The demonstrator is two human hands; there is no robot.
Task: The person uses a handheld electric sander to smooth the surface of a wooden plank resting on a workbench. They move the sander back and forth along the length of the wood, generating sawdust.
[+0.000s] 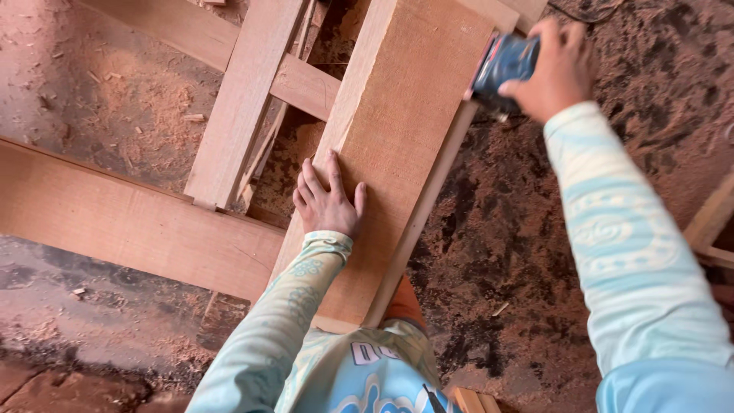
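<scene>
Left hand [329,200] lies flat, fingers spread, on the plank [397,122], a broad, rough-sawn reddish board. At the plank's far right edge, the right hand [558,69] grips a boxy blue sander [501,65], fingers curled around it

No packages, signs or screens show anywhere around the hands. The nearest thing to a label is a patch of printed lettering on the shirt [367,367], below the left hand [327,200] and just past its sleeve, near the bottom edge of the view: a pale, white-toned block with dark outlined characters on light blue cloth. It may be part of the shirt's print and not a sewn label; the angle is too steep to tell.
</scene>
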